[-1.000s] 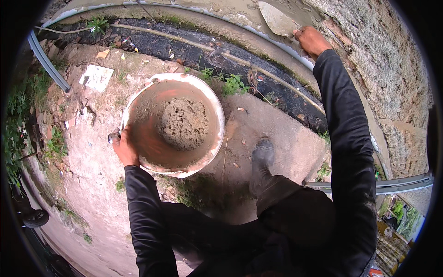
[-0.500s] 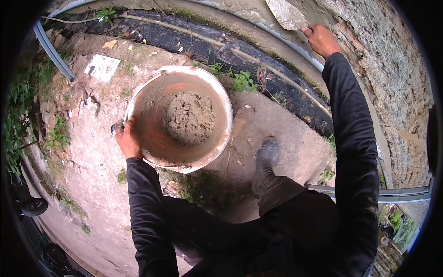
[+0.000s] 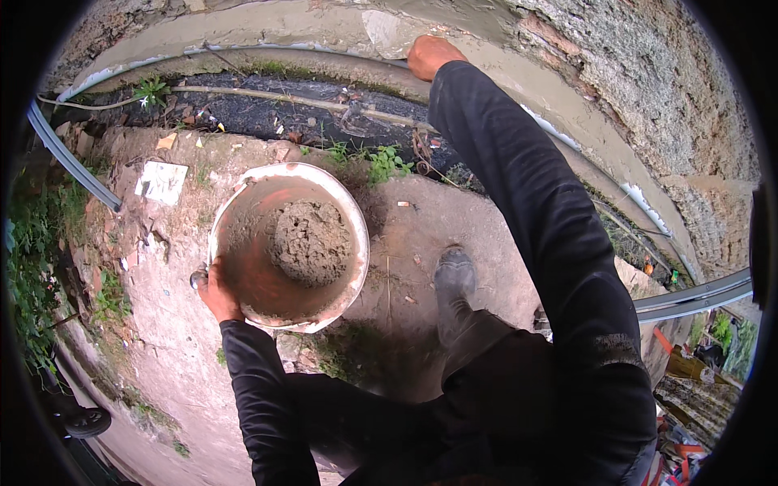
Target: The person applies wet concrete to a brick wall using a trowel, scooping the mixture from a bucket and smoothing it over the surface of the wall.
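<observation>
My left hand (image 3: 217, 293) is closed around the left rim of a mortar-smeared bucket (image 3: 361, 235). A dark rounded end (image 3: 198, 279) pokes out beside that hand; I cannot make out what it belongs to. Grey wet mortar (image 3: 311, 241) lies lumpy in the bottom of the bucket. Up at the wall, my right hand (image 3: 435, 57) is closed on a trowel. The trowel blade (image 3: 386, 32), pale and coated, lies against the smooth grey mortar band (image 3: 308, 26) to the left of the hand. The trowel's handle is hidden in my fist.
A dark gutter strip (image 3: 243, 111) with a thin pipe (image 3: 304, 101) runs along the wall's foot. My boot (image 3: 455, 279) stands on the concrete slab, right of the bucket. Grey metal rails stand at left (image 3: 71, 158) and right (image 3: 697, 298). Rough wall (image 3: 648, 89) rises at upper right.
My right hand has slid the trowel leftward along the mortar band, the arm now reaching across. The view has shifted a little; my left hand still grips the bucket.
</observation>
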The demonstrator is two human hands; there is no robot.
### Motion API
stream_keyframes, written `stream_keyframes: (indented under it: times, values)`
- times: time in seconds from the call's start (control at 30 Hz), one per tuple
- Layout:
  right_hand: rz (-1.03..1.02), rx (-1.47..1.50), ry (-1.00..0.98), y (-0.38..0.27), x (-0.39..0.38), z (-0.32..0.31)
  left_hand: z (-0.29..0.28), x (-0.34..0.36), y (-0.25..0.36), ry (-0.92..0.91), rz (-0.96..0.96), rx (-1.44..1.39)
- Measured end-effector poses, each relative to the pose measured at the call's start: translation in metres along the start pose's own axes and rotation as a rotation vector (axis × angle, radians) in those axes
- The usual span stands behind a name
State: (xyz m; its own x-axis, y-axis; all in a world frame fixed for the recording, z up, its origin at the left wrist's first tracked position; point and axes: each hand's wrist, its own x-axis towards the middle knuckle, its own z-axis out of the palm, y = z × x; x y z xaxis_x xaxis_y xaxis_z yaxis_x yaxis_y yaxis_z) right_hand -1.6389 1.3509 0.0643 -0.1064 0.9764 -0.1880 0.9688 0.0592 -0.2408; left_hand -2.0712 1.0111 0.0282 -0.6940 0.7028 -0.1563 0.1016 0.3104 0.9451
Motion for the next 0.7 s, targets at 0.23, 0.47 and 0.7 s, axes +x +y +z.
stream_keyframes:
  times: [0.23, 0.47, 0.7]
  values:
    - [0.227, -0.033, 0.003, 0.098, -0.089, -0.048, 0.000, -0.005, 0.008, -0.015, -0.056, -0.047]
    - [0.621, 0.423, -0.006, 0.169, -0.168, -0.050, -0.017, -0.002, 0.007, -0.142, -0.411, -0.341]
    - [0.254, 0.032, 0.208, 0.092, -0.265, -0.060, -0.001, -0.024, 0.057, -0.346, -0.320, -0.596]
